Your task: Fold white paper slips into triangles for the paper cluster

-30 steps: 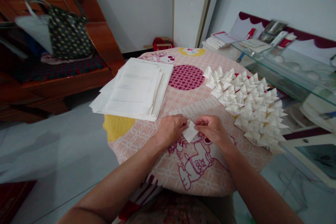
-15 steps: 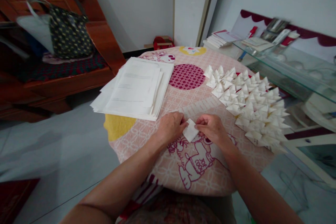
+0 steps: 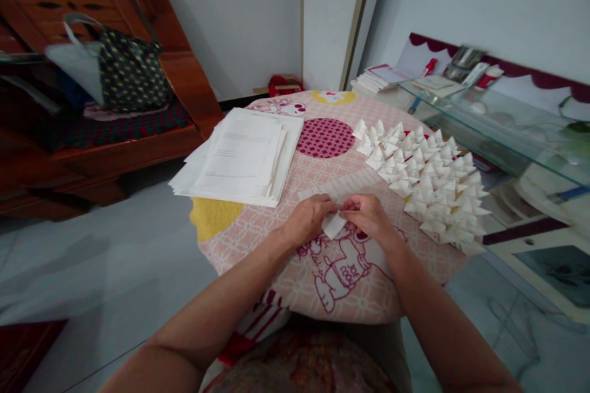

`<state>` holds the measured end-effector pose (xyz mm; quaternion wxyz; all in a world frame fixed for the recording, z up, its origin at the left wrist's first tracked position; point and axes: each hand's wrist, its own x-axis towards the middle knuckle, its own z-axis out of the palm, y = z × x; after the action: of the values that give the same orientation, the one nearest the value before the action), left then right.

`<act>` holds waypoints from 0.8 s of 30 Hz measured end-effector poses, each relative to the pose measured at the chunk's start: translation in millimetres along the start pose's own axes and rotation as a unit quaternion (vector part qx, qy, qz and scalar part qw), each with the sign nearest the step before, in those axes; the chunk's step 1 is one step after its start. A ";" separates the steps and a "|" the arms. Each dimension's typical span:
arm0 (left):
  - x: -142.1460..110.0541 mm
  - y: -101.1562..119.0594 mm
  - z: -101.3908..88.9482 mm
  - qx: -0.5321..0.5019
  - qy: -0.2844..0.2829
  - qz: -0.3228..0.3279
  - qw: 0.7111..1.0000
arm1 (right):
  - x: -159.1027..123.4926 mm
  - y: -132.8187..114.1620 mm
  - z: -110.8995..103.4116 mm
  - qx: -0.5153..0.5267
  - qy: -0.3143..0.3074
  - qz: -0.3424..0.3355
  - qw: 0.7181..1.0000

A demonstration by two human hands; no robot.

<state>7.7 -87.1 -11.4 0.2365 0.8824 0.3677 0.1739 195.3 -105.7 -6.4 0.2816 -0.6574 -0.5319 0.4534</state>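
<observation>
At the frame's centre, the left hand (image 3: 308, 221) and right hand (image 3: 371, 220) gripped the folded paper (image 3: 332, 226) in closed fingers, seemingly to steady both sides.

Round tabletop (image 3: 299, 285), patterned pink cloth (image 3: 258, 258); landmark paper stack (image 3: 239, 156): folded paper pieces (image 3: 424, 178) in rows right of it, paper strip (image 3: 350, 183) nearer, between.

The table (image 3: 350, 295) I work at wears soft pink cloth. Near its left edge, the sheets (image 3: 242, 153) are flat, dull white paper. Near its right edge, the pointy shapes (image 3: 421, 181) are creased paper. The bench (image 3: 188, 83) is shiny brown wood.
</observation>
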 end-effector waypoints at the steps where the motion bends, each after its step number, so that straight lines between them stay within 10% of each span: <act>1: -1.0 -0.1 0.0 0.005 0.001 -0.002 1.000 | -0.7 -1.2 -0.9 0.003 -0.004 0.006 1.000; 13: -9.1 -2.0 6.4 0.029 0.025 -0.003 0.999 | 1.8 5.1 -16.5 0.048 -0.062 -0.038 0.996; 24: -5.5 -3.7 6.7 0.033 0.044 -0.003 0.999 | -2.7 3.2 -6.8 -0.080 0.053 -0.093 0.991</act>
<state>5.1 -90.9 -19.7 0.1918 0.8802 0.3855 0.1995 202.7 -108.4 -5.4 0.2967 -0.6483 -0.6100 0.3457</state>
